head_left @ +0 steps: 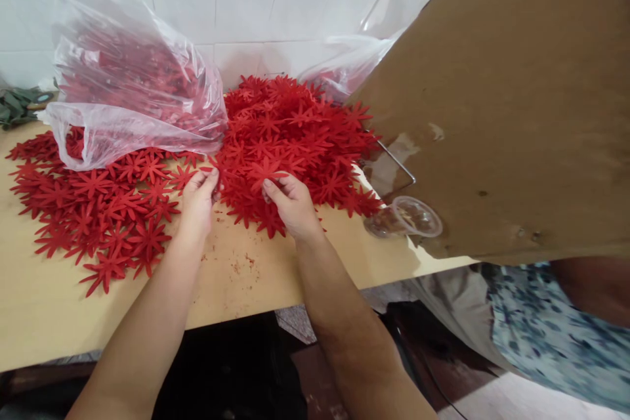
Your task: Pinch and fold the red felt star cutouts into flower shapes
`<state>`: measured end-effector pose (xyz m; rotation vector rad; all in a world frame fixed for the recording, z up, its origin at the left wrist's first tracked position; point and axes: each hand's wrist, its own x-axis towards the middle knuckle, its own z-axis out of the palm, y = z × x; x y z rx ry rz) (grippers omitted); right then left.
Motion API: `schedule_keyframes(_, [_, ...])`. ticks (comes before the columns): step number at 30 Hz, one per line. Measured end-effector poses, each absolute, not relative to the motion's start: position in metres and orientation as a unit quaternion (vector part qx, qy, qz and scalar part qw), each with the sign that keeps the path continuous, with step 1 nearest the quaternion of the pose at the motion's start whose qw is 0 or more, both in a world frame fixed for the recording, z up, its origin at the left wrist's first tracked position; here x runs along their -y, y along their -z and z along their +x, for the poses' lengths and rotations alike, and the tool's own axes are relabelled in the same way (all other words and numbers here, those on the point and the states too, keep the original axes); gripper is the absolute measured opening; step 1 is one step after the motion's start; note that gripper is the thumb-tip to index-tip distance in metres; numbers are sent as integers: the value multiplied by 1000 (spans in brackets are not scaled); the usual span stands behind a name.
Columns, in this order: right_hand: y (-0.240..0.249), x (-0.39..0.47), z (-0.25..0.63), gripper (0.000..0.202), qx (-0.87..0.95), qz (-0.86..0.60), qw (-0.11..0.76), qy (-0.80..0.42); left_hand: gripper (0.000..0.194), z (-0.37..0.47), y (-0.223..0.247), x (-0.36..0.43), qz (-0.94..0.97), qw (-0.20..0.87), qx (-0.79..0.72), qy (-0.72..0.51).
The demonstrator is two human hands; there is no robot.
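Over the front of a large heap of red flower cut-outs [290, 125], my right hand [294, 202] pinches one many-petalled red flower cut-out [266, 172] between thumb and fingers. To its left, my left hand [200, 193] is closed in a pinch, with a bit of red showing at the fingertips. Whether that red is held or lies behind the fingers, I cannot tell. A second, more spread-out pile of red flower cut-outs [105, 210] lies on the table left of my left hand.
A clear plastic bag [142, 79] full of red pieces rests behind the left pile. A clear plastic cup [416, 216] lies tipped on the wooden table [275, 269]. A brown board [497, 105] leans at the right. Beside it sits a person in patterned clothing [556, 335].
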<state>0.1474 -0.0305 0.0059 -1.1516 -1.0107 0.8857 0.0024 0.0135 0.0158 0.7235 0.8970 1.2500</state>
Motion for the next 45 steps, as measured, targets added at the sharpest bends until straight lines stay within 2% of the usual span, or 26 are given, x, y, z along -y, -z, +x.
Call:
schedule_keyframes(6, [7, 27, 154, 23, 465, -563, 628, -268, 18, 18, -12, -1, 444, 636, -386, -499])
schedule_keyframes(8, [12, 26, 157, 33, 478, -598, 615, -187, 14, 20, -11, -1, 470, 616, -386, -501])
schedule_keyframes(11, [11, 28, 158, 58, 493, -627, 597, -92, 14, 21, -8, -2, 499, 592, -389, -499])
schedule_keyframes(12, [9, 30, 157, 57, 505, -621, 593, -90, 13, 22, -7, -2, 509, 587, -390, -495])
schedule_keyframes(15, [-1, 36, 149, 38, 564, -559, 573, -203, 10, 23, -5, -2, 543, 574, -378, -482])
schedule_keyframes(19, [-5, 38, 138, 35, 565, -468, 572, -366, 14, 23, -5, 0, 568, 555, -369, -483])
schedule_keyframes(26, [-4, 34, 144, 21, 485, -552, 604, -308, 16, 23, -5, 5, 629, 469, -395, -478])
schedule_keyframes(34, [-10, 38, 146, 46, 496, -604, 576, -240, 22, 22, -11, 8, 607, 502, -385, -481])
schedule_keyframes(37, [-10, 38, 144, 46, 530, -572, 561, -277, 25, 23, -14, 8, 588, 534, -369, -483])
schedule_keyframes(42, [-10, 38, 139, 45, 552, -514, 544, -367, 10, 23, -14, 4, 531, 571, -380, -497])
schedule_keyframes(45, [-11, 39, 138, 40, 553, -488, 541, -404, 10, 22, -15, 2, 482, 595, -383, -517])
